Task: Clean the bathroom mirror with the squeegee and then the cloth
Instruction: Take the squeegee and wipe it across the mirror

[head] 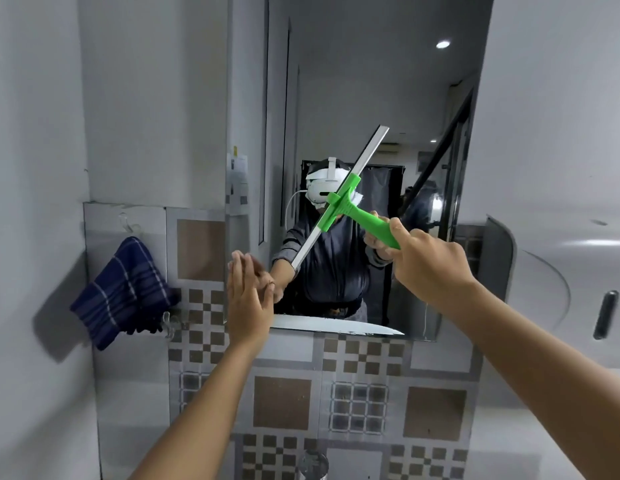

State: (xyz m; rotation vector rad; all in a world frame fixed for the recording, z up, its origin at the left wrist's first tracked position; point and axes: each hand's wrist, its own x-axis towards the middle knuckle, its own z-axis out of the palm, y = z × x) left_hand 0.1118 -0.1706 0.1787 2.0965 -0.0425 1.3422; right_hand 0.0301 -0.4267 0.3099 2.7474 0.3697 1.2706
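The green squeegee (pixel 339 197) lay slanted across the mirror (pixel 370 98) at frame centre, its handle gripped by the right hand (pixel 426 261); the left hand (pixel 248 303) pressed flat, fingers spread, at the mirror's lower-left edge; a blue cloth (pixel 119 292) hung far left

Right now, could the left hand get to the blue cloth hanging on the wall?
Probably yes. The left hand is open and empty, flat by the mirror's lower left edge, and the cloth hangs just to its left on a hook. Nothing stands between them; the squeegee is in the right hand.
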